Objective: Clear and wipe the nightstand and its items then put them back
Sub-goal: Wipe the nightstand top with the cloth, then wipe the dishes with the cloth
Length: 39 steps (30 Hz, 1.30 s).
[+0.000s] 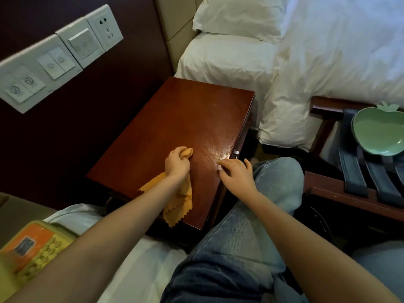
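A: Head view?
B: The left hand (177,164) clutches an orange cloth (179,206) on the nightstand (175,110); its wrist hides the cloth's middle. The right hand (237,173) rests beside it, fingers spread. Beyond that, a green dish (380,132) is cropped.

Head view, close, steeply down onto nightstand (175,119)

No text was legible anywhere. The orange packet (32,243) carried a printed patch, too blurred to read. Marks on the wall switches (54,62) were too small.
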### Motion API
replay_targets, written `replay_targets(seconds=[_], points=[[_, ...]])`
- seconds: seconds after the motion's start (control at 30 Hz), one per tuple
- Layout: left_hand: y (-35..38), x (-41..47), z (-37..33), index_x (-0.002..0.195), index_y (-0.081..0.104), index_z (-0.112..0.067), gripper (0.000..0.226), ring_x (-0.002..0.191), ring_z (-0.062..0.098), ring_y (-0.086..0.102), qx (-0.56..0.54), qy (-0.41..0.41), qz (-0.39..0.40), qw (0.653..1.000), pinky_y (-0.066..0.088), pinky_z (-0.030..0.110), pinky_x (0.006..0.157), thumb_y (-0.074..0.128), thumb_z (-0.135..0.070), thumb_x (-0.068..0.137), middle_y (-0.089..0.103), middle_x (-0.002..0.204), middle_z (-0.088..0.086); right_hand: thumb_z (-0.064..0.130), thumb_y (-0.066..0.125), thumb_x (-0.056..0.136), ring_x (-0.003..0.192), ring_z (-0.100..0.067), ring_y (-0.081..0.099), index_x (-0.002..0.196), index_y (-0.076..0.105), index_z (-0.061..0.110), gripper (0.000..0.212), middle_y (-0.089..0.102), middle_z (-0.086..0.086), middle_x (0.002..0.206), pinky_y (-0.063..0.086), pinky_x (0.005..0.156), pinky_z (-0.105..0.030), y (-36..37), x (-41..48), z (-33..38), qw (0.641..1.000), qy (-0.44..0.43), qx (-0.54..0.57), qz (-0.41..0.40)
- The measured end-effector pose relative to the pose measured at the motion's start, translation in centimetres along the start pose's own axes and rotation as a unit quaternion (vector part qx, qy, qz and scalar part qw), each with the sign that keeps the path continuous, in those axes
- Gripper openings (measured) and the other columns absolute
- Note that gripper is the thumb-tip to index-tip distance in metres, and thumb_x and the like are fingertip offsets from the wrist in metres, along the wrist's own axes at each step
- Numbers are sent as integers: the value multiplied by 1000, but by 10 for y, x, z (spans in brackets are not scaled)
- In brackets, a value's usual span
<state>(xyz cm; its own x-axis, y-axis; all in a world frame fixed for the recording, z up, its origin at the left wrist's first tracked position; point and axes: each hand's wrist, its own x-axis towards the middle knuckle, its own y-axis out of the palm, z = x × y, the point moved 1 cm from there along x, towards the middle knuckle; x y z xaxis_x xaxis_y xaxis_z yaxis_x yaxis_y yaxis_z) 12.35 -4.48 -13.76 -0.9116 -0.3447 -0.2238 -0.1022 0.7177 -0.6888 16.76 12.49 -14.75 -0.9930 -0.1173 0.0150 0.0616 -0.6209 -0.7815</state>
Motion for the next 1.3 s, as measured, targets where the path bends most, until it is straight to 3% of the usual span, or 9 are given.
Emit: replay_targets(seconds=[0.17, 0.27, 0.33, 0.53, 0.67, 0.87, 0.97, 1.1, 1.3], points=[[-10, -10, -61, 112, 60, -17, 24, 89, 21, 60, -341, -138, -5, 930, 52, 33, 72, 54, -7, 91, 62, 99, 4, 32, 61, 88, 121, -10, 43, 136, 40, 19, 55, 47, 6, 126, 37, 102, -31, 3, -5, 31, 939, 61, 322, 106], [-15, -22, -101, 110, 59, -15, 25, 80, 21, 61, -439, -143, 53, 885, 52, 35, 70, 58, -5, 88, 62, 88, 5, 18, 63, 87, 88, -12, 56, 110, 52, 16, 26, 58, 5, 93, 46, 73, -16, -16, -2, 37, 912, 80, 395, 72], [-17, -26, -120, 109, 59, -15, 22, 80, 20, 60, -425, -112, 65, 896, 50, 33, 66, 60, -9, 88, 63, 93, 6, 15, 59, 90, 79, -11, 57, 93, 57, 15, 4, 59, 4, 82, 46, 64, -13, -42, -1, 34, 917, 94, 387, -8], [1, -43, -143, 130, 44, -23, 36, 100, 19, 52, -265, 56, 118, 955, 48, 34, 84, 50, -22, 94, 51, 117, -1, 26, 38, 100, 86, -16, 63, 94, 60, 20, 23, 66, -4, 91, 52, 81, -31, -131, -19, 9, 865, 103, 473, -134], [29, -75, -166, 96, 66, -25, 36, 107, 25, 57, -98, 236, 223, 940, 42, 35, 95, 43, -52, 87, 65, 110, 9, 27, 40, 99, 78, -14, 63, 93, 61, 18, 24, 66, -3, 86, 54, 74, -30, -177, -32, -11, 831, 128, 513, -174], [74, -122, -215, 105, 59, -13, 24, 76, 5, 65, -121, 287, 449, 837, 51, 18, 66, 56, -31, 90, 68, 89, -4, 29, 46, 97, 82, -21, 60, 81, 61, 17, 24, 63, -6, 83, 50, 84, -39, -223, -42, -38, 836, 164, 458, -253], [104, -133, -241, 76, 63, -17, 10, 58, 1, 63, -148, 286, 414, 851, 50, 19, 58, 66, -21, 85, 67, 60, -10, 34, 49, 95, 86, -24, 60, 74, 61, 17, 29, 63, -6, 81, 50, 83, -43, -240, -42, -72, 846, 215, 388, -294], [151, -139, -278, 81, 58, -12, 12, 48, 12, 58, -285, 125, 474, 824, 52, 23, 51, 55, -1, 86, 61, 52, 1, 29, 47, 95, 77, -17, 54, 77, 54, 16, 23, 55, 1, 75, 48, 72, -35, -258, -37, -132, 847, 266, 362, -284], [249, -112, -314, 95, 56, -12, 20, 77, 21, 57, -230, 83, 404, 882, 50, 30, 66, 49, 1, 81, 59, 87, 8, 13, 40, 92, 90, -26, 51, 101, 58, 10, 20, 54, -10, 95, 40, 74, -31, -265, -31, -234, 859, 397, 207, -247]])
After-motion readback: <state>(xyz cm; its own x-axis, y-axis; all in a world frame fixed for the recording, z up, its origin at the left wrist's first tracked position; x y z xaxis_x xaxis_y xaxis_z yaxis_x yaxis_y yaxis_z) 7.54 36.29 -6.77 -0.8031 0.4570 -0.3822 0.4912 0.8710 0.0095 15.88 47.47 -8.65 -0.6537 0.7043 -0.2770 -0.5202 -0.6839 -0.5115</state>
